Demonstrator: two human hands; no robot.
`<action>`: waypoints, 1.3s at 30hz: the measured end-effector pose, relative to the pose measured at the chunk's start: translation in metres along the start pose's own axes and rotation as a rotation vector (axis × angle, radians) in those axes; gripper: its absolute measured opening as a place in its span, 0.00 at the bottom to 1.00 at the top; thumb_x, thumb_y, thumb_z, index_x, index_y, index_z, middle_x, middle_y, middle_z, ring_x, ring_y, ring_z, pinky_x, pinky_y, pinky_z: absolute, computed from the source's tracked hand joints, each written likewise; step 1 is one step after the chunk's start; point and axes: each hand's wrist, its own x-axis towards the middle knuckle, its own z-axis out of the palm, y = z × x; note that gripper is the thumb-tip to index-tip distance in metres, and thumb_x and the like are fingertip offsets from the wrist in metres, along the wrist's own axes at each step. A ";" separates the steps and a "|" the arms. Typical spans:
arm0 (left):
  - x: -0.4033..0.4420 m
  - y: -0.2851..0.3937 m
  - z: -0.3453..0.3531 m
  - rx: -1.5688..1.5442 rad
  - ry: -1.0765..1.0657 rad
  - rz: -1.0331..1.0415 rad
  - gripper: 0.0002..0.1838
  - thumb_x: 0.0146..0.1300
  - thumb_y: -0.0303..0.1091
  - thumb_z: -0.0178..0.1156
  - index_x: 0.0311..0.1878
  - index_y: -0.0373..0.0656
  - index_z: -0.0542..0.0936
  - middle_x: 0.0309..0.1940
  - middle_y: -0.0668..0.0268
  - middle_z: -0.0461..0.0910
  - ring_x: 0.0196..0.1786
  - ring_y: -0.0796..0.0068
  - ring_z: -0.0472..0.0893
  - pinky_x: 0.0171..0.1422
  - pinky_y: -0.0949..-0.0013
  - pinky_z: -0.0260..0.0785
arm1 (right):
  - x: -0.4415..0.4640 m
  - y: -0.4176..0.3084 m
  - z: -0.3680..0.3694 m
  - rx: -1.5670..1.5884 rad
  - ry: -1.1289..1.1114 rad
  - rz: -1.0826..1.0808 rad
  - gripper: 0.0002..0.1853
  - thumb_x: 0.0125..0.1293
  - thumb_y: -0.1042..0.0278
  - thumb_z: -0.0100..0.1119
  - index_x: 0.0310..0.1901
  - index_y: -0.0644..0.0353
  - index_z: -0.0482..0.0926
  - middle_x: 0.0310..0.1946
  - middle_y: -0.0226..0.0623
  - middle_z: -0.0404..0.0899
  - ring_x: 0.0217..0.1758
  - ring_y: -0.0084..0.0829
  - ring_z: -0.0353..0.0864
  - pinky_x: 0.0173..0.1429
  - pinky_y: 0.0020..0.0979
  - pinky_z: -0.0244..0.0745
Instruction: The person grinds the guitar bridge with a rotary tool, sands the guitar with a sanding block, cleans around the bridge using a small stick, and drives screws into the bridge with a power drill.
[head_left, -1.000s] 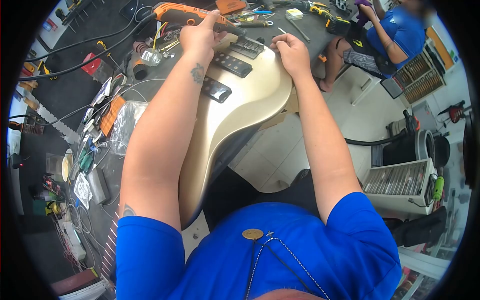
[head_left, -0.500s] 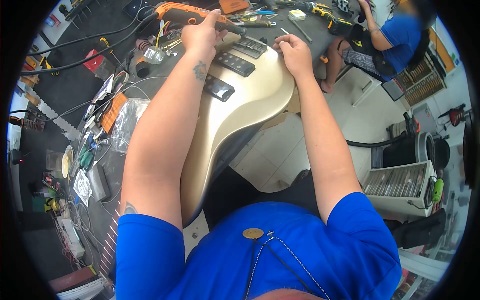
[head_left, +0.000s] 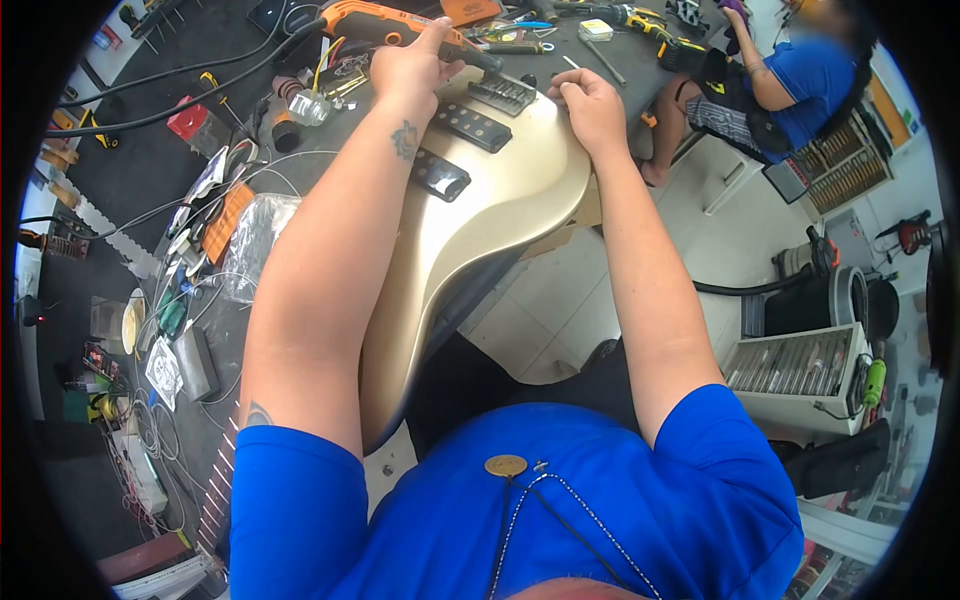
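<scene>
A cream-gold electric guitar body lies flat before me, with two black pickups and a metal bridge. My left hand is wrapped round an orange corded power tool, its dark nose pointing right, just above the far end of the bridge. At the body's upper right edge, my right hand is closed in a pinch. A small thin whitish piece sticks out from its fingertips; its kind is too small to tell.
Tools, wires and a plastic bag clutter the bench on the left. A yellow-black drill lies at the back. A person in a blue shirt sits at the upper right. A tray cabinet stands on the right. Black cables cross at upper left.
My left hand and the orange tool have shifted slightly right and down. The right hand stays nearly in place. The seated person's raised hand has moved slightly.
</scene>
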 end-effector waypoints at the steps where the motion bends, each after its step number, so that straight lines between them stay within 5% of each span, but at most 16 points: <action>1: -0.001 0.000 0.001 0.001 -0.007 0.000 0.18 0.70 0.37 0.80 0.46 0.33 0.83 0.38 0.64 0.78 0.34 0.75 0.78 0.55 0.56 0.95 | 0.000 0.001 0.000 0.004 0.001 0.000 0.16 0.73 0.66 0.57 0.51 0.65 0.89 0.45 0.41 0.95 0.50 0.32 0.94 0.60 0.33 0.84; 15: -0.018 -0.002 0.011 0.005 -0.146 -0.029 0.19 0.70 0.38 0.79 0.47 0.32 0.83 0.38 0.65 0.80 0.31 0.78 0.76 0.53 0.56 0.95 | 0.004 0.007 0.001 -0.009 0.005 -0.015 0.17 0.71 0.65 0.57 0.51 0.64 0.90 0.45 0.40 0.95 0.49 0.32 0.93 0.59 0.34 0.83; 18: -0.020 -0.004 0.013 0.012 -0.187 -0.010 0.18 0.71 0.38 0.79 0.45 0.33 0.83 0.34 0.67 0.79 0.29 0.78 0.77 0.45 0.59 0.95 | 0.002 0.005 0.001 -0.013 0.013 -0.015 0.17 0.70 0.65 0.57 0.50 0.64 0.91 0.45 0.40 0.96 0.49 0.32 0.94 0.59 0.34 0.83; 33: -0.023 -0.007 0.017 0.015 -0.241 -0.027 0.16 0.72 0.38 0.78 0.47 0.35 0.86 0.38 0.68 0.83 0.30 0.80 0.76 0.52 0.57 0.93 | 0.002 0.005 0.001 -0.033 0.028 -0.025 0.17 0.70 0.64 0.57 0.50 0.63 0.91 0.44 0.40 0.96 0.50 0.34 0.93 0.60 0.35 0.83; 39: -0.025 0.001 0.016 0.009 -0.101 -0.003 0.17 0.72 0.37 0.78 0.47 0.32 0.84 0.37 0.66 0.79 0.32 0.78 0.77 0.54 0.57 0.94 | 0.002 0.005 0.001 -0.015 0.024 -0.017 0.17 0.71 0.64 0.57 0.51 0.64 0.91 0.45 0.40 0.96 0.50 0.33 0.93 0.60 0.35 0.83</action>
